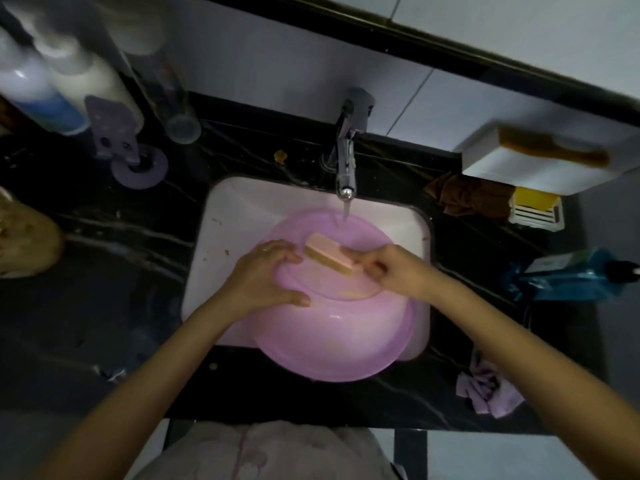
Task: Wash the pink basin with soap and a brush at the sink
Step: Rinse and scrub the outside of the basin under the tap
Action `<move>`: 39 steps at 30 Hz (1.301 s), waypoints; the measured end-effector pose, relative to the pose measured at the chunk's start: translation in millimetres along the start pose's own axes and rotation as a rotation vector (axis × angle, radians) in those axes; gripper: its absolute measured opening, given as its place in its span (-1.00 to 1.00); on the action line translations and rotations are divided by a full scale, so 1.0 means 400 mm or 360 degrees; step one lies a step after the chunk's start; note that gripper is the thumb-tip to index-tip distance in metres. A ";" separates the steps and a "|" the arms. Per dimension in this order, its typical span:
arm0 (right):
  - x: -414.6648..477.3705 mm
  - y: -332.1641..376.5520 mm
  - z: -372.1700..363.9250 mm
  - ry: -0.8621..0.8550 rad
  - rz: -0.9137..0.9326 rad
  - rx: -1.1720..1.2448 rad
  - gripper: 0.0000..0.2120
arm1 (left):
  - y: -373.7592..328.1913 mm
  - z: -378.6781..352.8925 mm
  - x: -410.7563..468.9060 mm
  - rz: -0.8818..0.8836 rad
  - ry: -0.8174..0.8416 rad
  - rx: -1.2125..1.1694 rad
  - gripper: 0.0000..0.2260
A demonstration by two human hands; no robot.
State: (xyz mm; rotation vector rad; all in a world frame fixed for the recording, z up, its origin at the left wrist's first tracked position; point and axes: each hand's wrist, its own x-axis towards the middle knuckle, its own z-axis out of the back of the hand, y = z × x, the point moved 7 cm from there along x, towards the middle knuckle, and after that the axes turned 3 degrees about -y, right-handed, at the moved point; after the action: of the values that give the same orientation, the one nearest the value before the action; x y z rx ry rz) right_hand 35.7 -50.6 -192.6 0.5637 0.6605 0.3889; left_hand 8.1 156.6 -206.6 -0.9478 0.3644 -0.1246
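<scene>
1. Position of the work: the pink basin (332, 341) sits in the white sink (221, 216). Its near rim overhangs the sink's front edge onto the dark counter (104, 306).
2. Water: the tap (346, 168) at the sink's back edge is running, and the stream lands just inside the basin's far rim.
3. Right hand (391, 271): the fingers are curled round the right end of the brush (329, 256). The brush lies bristles-down across the far part of the basin floor.
4. Left hand (266, 275): it is laid over the basin's left wall with fingers fairly straight and thumb spread apart. It steadies the basin and clasps nothing. Its fingertips are just beside the brush's free end.
5. Step in hand, as judged: scrubbing the inside of the basin.
6. Soap: a faint yellowish streak shows on the basin floor near the right hand. Whether it is soap cannot be told.
7. Recommendations:
   - Keep the left palm pressing down so the overhanging basin does not rock or slide off the front edge.
   - Hold the bristles flat and work in overlapping strokes from the floor up the walls.
   - Turn the basin with the left hand to reach the near wall.
   - Keep the scrubbed patch out of the stream so the lather is not rinsed off early.
</scene>
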 end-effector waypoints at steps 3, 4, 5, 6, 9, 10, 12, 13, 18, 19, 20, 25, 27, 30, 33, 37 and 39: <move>0.020 -0.109 0.068 -0.0196 -0.0336 -0.0197 -0.73 | 0.007 -0.002 -0.002 0.0016 -0.0008 -0.0040 -0.10; 0.043 -0.111 0.076 -0.0268 -0.0432 -0.0244 -0.71 | 0.011 -0.004 -0.002 0.0030 -0.0021 -0.0077 -0.08; 0.062 -0.084 0.065 -0.0298 -0.0424 -0.0211 -0.69 | 0.019 -0.007 -0.005 0.0053 -0.0038 -0.0105 -0.09; 0.073 -0.046 0.041 -0.0245 -0.0313 -0.0123 -0.68 | 0.023 -0.009 -0.006 0.0083 -0.0068 -0.0127 -0.10; 0.000 0.011 -0.018 0.0031 0.0050 0.0060 -0.65 | 0.034 -0.008 -0.011 0.0132 -0.0130 -0.0182 -0.08; -0.033 -0.016 -0.009 0.0082 0.0035 0.0062 -0.67 | 0.036 -0.009 -0.012 0.0143 -0.0130 -0.0195 -0.11; -0.044 -0.090 0.042 -0.0020 -0.0202 0.0017 -0.74 | 0.035 -0.009 -0.017 0.0147 -0.0148 -0.0235 -0.18; -0.024 -0.122 0.069 -0.0139 -0.0351 -0.0057 -0.76 | 0.034 -0.008 -0.020 0.0133 -0.0167 -0.0258 -0.19; 0.046 0.048 -0.010 -0.0104 -0.0042 -0.0007 -0.68 | 0.039 -0.005 -0.024 0.0096 -0.0272 -0.0268 -0.15; 0.016 0.063 -0.024 -0.0017 0.0059 0.0022 -0.66 | 0.040 -0.006 -0.025 0.0096 -0.0271 -0.0264 -0.15; -0.014 0.047 -0.021 0.0040 0.0097 0.0027 -0.64 | 0.040 -0.005 -0.021 0.0096 -0.0270 -0.0260 -0.14; 0.028 -0.110 0.078 -0.0217 -0.0402 -0.0245 -0.69 | 0.047 -0.006 -0.023 0.0122 -0.0285 -0.0296 -0.15; 0.061 -0.039 0.032 -0.0192 -0.0262 -0.0139 -0.66 | 0.051 -0.008 -0.026 0.0131 -0.0300 -0.0305 -0.14; -0.015 0.041 -0.030 0.0087 0.0056 0.0025 -0.61 | 0.054 -0.009 -0.026 0.0165 -0.0291 -0.0335 -0.09; -0.071 -0.033 0.018 0.0098 -0.0105 -0.0102 -0.65 | 0.053 -0.011 -0.029 0.0178 -0.0281 -0.0361 -0.13; 0.032 -0.003 0.033 -0.0173 -0.0289 -0.0171 -0.70 | 0.048 -0.009 -0.033 0.0195 -0.0290 -0.0406 -0.14; 0.038 0.097 -0.030 -0.0100 -0.0154 -0.0006 -0.68 | 0.049 -0.007 -0.033 0.0215 -0.0285 -0.0385 -0.12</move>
State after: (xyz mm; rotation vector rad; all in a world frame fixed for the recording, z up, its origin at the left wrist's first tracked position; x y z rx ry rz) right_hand 32.5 -8.5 -184.1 0.5364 0.6240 0.2805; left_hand -6.2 169.1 -220.6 -1.1606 0.2803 0.1302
